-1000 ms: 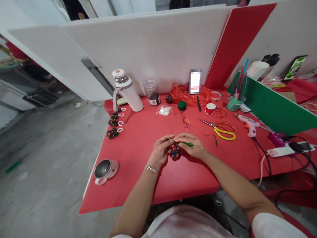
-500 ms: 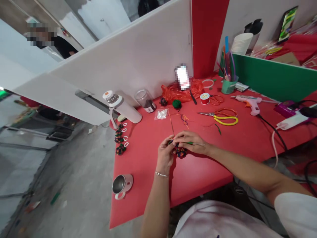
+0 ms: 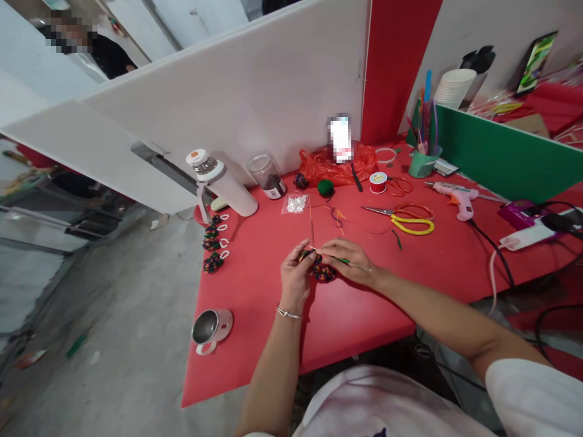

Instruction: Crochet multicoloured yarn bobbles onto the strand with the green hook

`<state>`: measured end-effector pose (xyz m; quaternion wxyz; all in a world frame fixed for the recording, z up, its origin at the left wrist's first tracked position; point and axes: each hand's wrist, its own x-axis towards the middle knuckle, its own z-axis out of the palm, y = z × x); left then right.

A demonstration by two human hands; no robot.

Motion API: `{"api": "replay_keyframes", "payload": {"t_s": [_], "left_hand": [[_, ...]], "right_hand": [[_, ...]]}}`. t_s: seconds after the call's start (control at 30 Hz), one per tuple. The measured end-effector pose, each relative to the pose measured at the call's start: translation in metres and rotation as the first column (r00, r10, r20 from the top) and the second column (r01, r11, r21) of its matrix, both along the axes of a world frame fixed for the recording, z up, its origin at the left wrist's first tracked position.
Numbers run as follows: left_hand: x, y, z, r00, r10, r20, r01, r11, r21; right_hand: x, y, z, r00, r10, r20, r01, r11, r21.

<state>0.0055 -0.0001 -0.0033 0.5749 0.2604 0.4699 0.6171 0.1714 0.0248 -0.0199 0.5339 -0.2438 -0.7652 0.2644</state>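
My left hand (image 3: 296, 271) pinches a dark, multicoloured crochet piece (image 3: 325, 273) over the red table, and part of the piece hangs below the fingers. My right hand (image 3: 348, 261) is closed around a crochet hook (image 3: 342, 260) with a green grip, its thin tip at the work by the left fingertips. An orange yarn strand (image 3: 312, 221) runs from the work up the table. Beyond the hands lie loose orange and purple yarn bits (image 3: 337, 216) and a bag of white beads (image 3: 296, 204). The stitches between the fingers are too small to make out.
Yellow-handled scissors (image 3: 412, 225), a red thread spool (image 3: 378, 182), a green yarn ball (image 3: 325, 188) and a pink glue gun (image 3: 460, 197) lie behind. Finished-looking crochet pieces with bead loops (image 3: 213, 262), a bottle (image 3: 232, 191) and a mug (image 3: 214, 328) line the left edge.
The camera view has shifted slightly. More of the crochet piece shows between my hands, and the hook's tip now shows by the left fingertips. Both hands keep their holds.
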Motion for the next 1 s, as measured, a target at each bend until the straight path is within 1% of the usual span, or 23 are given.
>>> {"api": "replay_keyframes", "payload": {"t_s": [0.1, 0.17, 0.23, 0.3, 0.37, 0.47, 0.57, 0.7, 0.83, 1.0], "left_hand": [[0.007, -0.001, 0.0, 0.998, 0.046, 0.032, -0.046, 0.999, 0.01], [0.01, -0.002, 0.0, 0.996, 0.036, 0.081, -0.035, 0.999, -0.013], [0.011, -0.002, 0.0, 0.99, 0.001, 0.139, 0.007, 0.998, -0.057], [0.008, -0.002, 0.001, 0.978, -0.046, 0.206, 0.068, 0.993, -0.1], [0.004, -0.001, 0.003, 0.961, -0.095, 0.259, 0.131, 0.983, -0.127], [-0.004, 0.001, 0.006, 0.953, -0.139, 0.27, 0.185, 0.971, -0.153], [-0.01, 0.001, 0.009, 0.959, -0.146, 0.244, 0.191, 0.966, -0.173], [-0.015, 0.001, 0.012, 0.966, -0.152, 0.211, 0.192, 0.963, -0.187], [-0.017, 0.001, 0.013, 0.97, -0.171, 0.175, 0.202, 0.964, -0.174], [-0.019, 0.002, 0.013, 0.966, -0.204, 0.16, 0.232, 0.956, -0.182]], "right_hand": [[-0.002, -0.001, -0.006, 0.992, -0.092, 0.081, 0.083, 0.99, 0.11], [-0.002, -0.002, -0.008, 0.985, -0.135, 0.111, 0.119, 0.983, 0.139], [-0.001, -0.003, -0.009, 0.982, -0.146, 0.122, 0.127, 0.98, 0.155], [0.0, -0.003, -0.009, 0.987, -0.12, 0.111, 0.101, 0.982, 0.158], [0.002, -0.001, -0.008, 0.995, -0.06, 0.081, 0.048, 0.989, 0.137], [0.007, 0.006, -0.002, 0.998, 0.046, 0.033, -0.048, 0.997, 0.067], [0.011, 0.013, 0.007, 0.992, 0.123, 0.0, -0.123, 0.992, 0.018], [0.016, 0.018, 0.015, 0.984, 0.179, -0.002, -0.179, 0.984, -0.02], [0.021, 0.022, 0.016, 0.979, 0.204, 0.024, -0.203, 0.978, -0.037], [0.025, 0.024, 0.015, 0.973, 0.229, 0.015, -0.226, 0.969, -0.101]]}}
